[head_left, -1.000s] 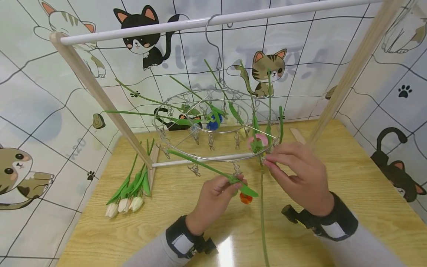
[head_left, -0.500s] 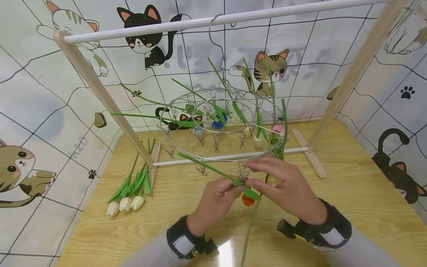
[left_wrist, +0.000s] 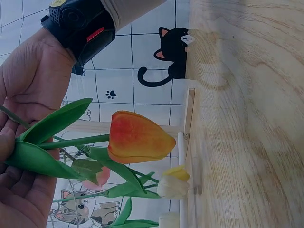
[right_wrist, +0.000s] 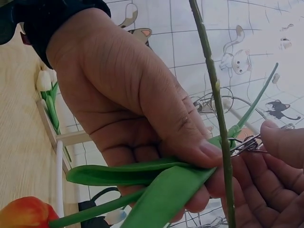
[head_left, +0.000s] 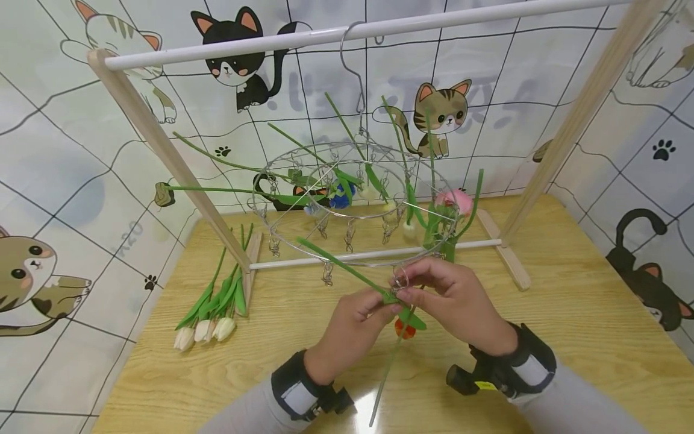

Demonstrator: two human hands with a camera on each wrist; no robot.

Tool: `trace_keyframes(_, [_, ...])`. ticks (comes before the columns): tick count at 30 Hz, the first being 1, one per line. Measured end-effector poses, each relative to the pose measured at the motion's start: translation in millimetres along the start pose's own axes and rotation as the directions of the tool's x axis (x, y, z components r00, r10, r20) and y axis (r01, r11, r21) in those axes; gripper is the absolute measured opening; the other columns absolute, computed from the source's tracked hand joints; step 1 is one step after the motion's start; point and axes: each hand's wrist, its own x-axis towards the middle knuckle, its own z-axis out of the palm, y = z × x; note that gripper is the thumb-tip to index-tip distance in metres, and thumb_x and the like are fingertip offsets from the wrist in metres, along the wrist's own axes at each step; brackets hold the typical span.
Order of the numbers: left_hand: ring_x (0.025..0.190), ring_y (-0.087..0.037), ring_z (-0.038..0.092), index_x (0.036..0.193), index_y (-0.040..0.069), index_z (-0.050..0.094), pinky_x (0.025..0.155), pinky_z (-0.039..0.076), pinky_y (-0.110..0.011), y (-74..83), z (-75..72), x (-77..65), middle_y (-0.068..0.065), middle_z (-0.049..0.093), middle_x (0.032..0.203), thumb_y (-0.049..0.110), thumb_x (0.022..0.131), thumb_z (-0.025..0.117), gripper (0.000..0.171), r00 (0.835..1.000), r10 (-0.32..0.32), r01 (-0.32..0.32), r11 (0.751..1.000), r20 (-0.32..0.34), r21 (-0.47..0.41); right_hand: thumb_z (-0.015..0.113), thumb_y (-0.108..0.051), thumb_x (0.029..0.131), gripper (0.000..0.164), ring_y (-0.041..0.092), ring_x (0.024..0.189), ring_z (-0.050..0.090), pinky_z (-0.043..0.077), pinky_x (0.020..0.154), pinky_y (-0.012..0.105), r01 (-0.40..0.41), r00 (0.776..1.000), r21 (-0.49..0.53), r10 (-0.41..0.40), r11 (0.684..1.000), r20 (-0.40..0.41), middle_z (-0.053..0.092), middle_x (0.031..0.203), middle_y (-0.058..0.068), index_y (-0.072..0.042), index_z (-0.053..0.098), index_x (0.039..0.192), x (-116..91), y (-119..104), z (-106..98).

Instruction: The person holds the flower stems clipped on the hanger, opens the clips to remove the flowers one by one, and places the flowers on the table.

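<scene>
My left hand (head_left: 347,331) holds an artificial orange tulip (left_wrist: 140,137) by its green stem, just above the leaves; the bloom points down. My right hand (head_left: 461,304) pinches a wire clip (right_wrist: 244,145) against that stem, below the front rim of a round metal clip hanger (head_left: 352,263). Both hands' fingertips meet at the clip. A long thin stem (right_wrist: 216,90) passes in front of the hands in the right wrist view. Other flowers hang from the hanger, among them a pink one (head_left: 458,202) and a blue one (head_left: 343,196).
A white rod (head_left: 233,47) on a wooden frame (head_left: 146,138) carries the hanger by its hook. Three white tulips (head_left: 203,331) lie on the wooden table (head_left: 569,337) at left. Several bare clips hang along the ring. A cat-patterned wall covering stands behind.
My right hand has moved left from the ring's right side to the clip by the orange tulip. The ring has shifted slightly, and the long stem's lower end has swung left.
</scene>
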Motion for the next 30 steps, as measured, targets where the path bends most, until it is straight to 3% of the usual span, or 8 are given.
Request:
trace_keyframes(5, [0.084, -0.002, 0.060, 0.113, 0.006, 0.075, 0.075, 0.054, -0.022, -0.7, -0.2, 0.4, -0.009, 0.079, 0.106, 0.012, 0.101, 0.067, 0.016, 1.000, -0.002, 0.002, 1.000, 0.005, 0.004, 0.070, 0.005, 0.095, 0.013, 0.007, 0.102, 0.070, 0.059, 0.088, 0.021, -0.013, 1.000, 0.033, 0.012, 0.999, 0.019, 0.074, 0.107, -0.008, -0.001, 0.069, 0.107, 0.0, 0.5, -0.8])
trace_keyframes(8, [0.093, -0.003, 0.066, 0.115, 0.007, 0.075, 0.081, 0.058, -0.024, -1.4, 0.0, 0.5, -0.009, 0.078, 0.112, 0.013, 0.101, 0.067, 0.017, 1.000, -0.003, 0.004, 1.000, 0.011, -0.011, 0.069, 0.003, 0.096, 0.012, 0.008, 0.101, 0.070, 0.059, 0.087, 0.021, -0.003, 1.000, 0.042, 0.002, 0.999, 0.024, 0.073, 0.107, -0.009, -0.001, 0.069, 0.107, -0.2, 0.8, -1.1])
trace_keyframes(16, [0.095, -0.005, 0.068, 0.113, 0.007, 0.075, 0.083, 0.060, -0.025, -2.5, 0.5, 0.9, -0.009, 0.079, 0.109, 0.014, 0.100, 0.068, 0.016, 1.000, -0.014, 0.014, 1.000, 0.021, -0.011, 0.067, 0.012, 0.094, 0.010, 0.003, 0.104, 0.068, 0.059, 0.087, 0.020, 0.052, 0.998, 0.068, -0.053, 0.996, 0.021, 0.072, 0.109, -0.009, 0.006, 0.066, 0.102, -1.6, 2.4, -0.5])
trace_keyframes(22, [0.103, -0.007, 0.072, 0.116, 0.007, 0.075, 0.091, 0.060, -0.029, -1.5, 0.2, 1.8, -0.008, 0.079, 0.113, 0.014, 0.101, 0.067, 0.018, 0.999, -0.023, 0.023, 1.000, 0.024, -0.008, 0.067, 0.012, 0.093, 0.018, 0.008, 0.105, 0.069, 0.059, 0.086, 0.020, 0.096, 0.995, 0.092, -0.098, 0.991, 0.021, 0.073, 0.110, -0.006, -0.003, 0.069, 0.104, -2.2, 3.4, 0.0])
trace_keyframes(27, [0.076, -0.001, 0.053, 0.111, 0.009, 0.076, 0.067, 0.046, -0.016, 1.5, -0.1, 1.1, -0.005, 0.072, 0.093, 0.017, 0.100, 0.068, 0.016, 0.998, -0.055, 0.054, 0.998, 0.020, 0.025, 0.066, 0.012, 0.094, 0.016, 0.008, 0.107, 0.069, 0.059, 0.088, 0.020, 0.141, 0.989, 0.126, -0.145, 0.982, 0.029, 0.073, 0.113, -0.005, -0.001, 0.067, 0.103, -1.7, 5.7, 0.6])
trace_keyframes(29, [0.070, -0.003, 0.043, 0.108, 0.010, 0.075, 0.061, 0.037, -0.016, 2.1, -0.2, 0.8, -0.005, 0.065, 0.087, 0.018, 0.100, 0.068, 0.014, 0.997, -0.071, 0.070, 0.997, 0.020, 0.038, 0.065, 0.011, 0.095, 0.012, 0.008, 0.107, 0.069, 0.059, 0.089, 0.021, 0.155, 0.986, 0.136, -0.161, 0.979, 0.034, 0.073, 0.114, -0.005, 0.001, 0.065, 0.102, -1.4, 6.4, 0.8])
trace_keyframes(30, [0.072, -0.003, 0.046, 0.108, 0.009, 0.075, 0.062, 0.040, -0.016, 1.9, -0.1, 0.8, -0.005, 0.067, 0.089, 0.018, 0.101, 0.068, 0.014, 0.997, -0.072, 0.072, 0.997, 0.020, 0.038, 0.065, 0.009, 0.095, 0.009, 0.008, 0.107, 0.069, 0.059, 0.089, 0.021, 0.154, 0.987, 0.135, -0.160, 0.979, 0.035, 0.072, 0.114, -0.006, 0.002, 0.064, 0.101, -1.3, 6.5, 0.8])
